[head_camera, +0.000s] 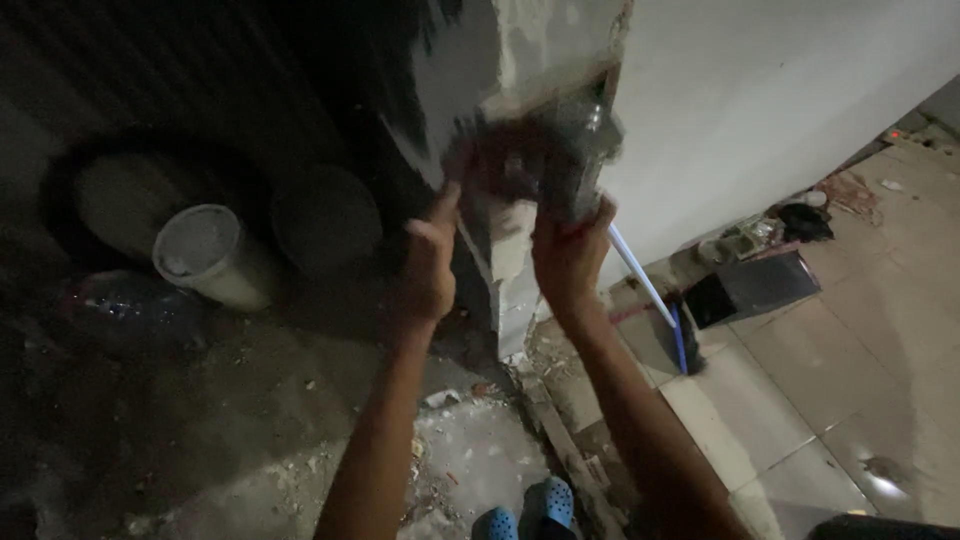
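Observation:
I stand at the outer corner of a white plastered wall (770, 110) with both arms raised. My right hand (570, 255) grips the underside of a blurred grey object (575, 150), held against a chipped patch at the corner. My left hand (430, 265) is at the corner's dark side, thumb up against the wall edge (505, 250). A dark motion-blurred smear (485, 155) sits above its fingers; whether they hold anything is unclear. My blue clogs (525, 512) show at the bottom.
A white bucket (200, 250), a dark round basin (325, 215) and a large round pan (110, 200) sit on the dim rubble-strewn ground at left. A blue-and-white broom handle (650, 295) and a dark flat panel (755, 285) lie on the tiled floor (860, 370) at right.

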